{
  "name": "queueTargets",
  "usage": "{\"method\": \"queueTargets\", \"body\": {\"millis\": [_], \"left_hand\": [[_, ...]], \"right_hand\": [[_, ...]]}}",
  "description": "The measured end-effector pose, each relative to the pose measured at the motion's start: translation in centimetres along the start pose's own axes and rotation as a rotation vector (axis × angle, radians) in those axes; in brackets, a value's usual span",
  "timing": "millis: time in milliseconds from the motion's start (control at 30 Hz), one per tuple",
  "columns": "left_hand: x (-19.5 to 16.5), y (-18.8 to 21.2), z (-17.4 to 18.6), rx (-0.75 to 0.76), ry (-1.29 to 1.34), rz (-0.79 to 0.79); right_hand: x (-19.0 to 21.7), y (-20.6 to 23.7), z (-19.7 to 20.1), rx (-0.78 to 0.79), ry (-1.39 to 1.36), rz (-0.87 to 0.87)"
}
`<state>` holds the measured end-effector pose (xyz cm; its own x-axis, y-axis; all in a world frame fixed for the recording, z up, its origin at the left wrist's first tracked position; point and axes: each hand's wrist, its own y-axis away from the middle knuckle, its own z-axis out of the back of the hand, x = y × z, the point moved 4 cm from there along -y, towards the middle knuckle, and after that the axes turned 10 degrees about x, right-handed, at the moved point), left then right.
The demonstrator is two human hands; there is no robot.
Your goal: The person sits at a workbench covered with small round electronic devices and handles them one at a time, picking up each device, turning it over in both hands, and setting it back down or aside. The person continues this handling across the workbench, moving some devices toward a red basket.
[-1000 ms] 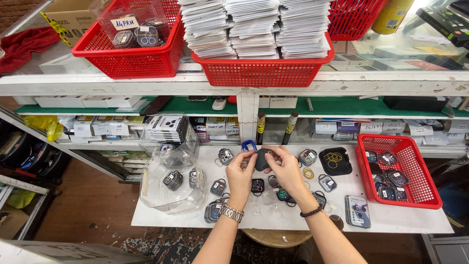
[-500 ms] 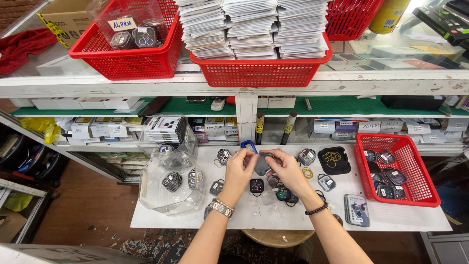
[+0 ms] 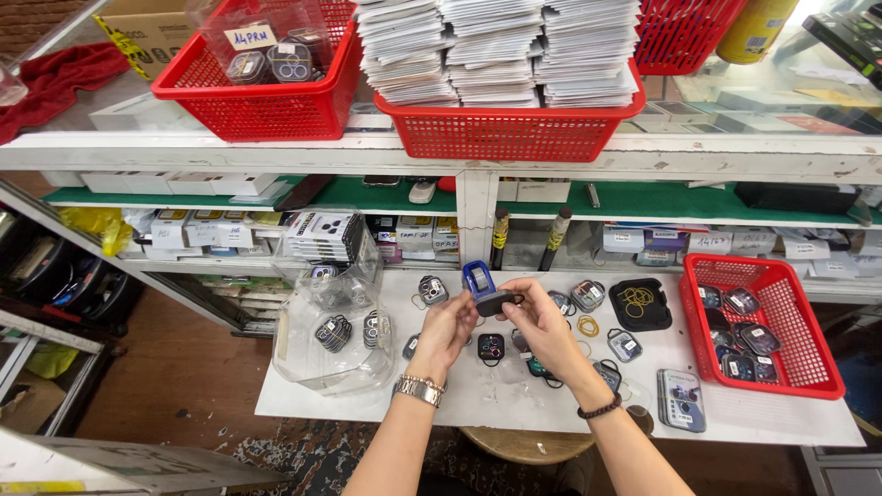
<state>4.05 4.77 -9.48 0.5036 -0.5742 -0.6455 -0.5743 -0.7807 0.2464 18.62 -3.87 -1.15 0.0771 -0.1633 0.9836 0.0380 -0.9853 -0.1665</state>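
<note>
Near the centre of the frame a small dark case (image 3: 493, 302) is held between both hands above the white bench (image 3: 478, 404). The left hand (image 3: 447, 328) is closed on the case from the lower left, its fingers curled round that end; the right hand (image 3: 542, 323) is closed on it from the right, thumb and fingertips pinching the other end. The case's long axis is seen to run roughly left to right across the picture, tilted slightly, so each grip takes one end and neither hand is clearly nearer. A blue tape dispenser (image 3: 478, 276) is seen just above and behind the case, close enough that touching cannot be ruled out.

Below the hands, small round-lens packs (image 3: 491, 347) are scattered on the bench. To the left a clear plastic bag (image 3: 326, 331) of similar packs is slumped. To the right a black tray of rubber bands (image 3: 638, 302) and a red basket (image 3: 768, 317) are placed, well apart from the hands.
</note>
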Motion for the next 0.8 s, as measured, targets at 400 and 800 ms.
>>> {"method": "queueTargets", "body": {"millis": [400,800], "left_hand": [[0.2,4.4,-1.1,0.008,-0.553,-0.244],[-0.4,5.5,-0.2,-0.205,-0.229,-0.184]], "right_hand": [[1.6,0.1,-4.4,-0.285,0.607,0.313],[-1.4,-0.5,-4.0,-0.18,0.038,0.186]]}}
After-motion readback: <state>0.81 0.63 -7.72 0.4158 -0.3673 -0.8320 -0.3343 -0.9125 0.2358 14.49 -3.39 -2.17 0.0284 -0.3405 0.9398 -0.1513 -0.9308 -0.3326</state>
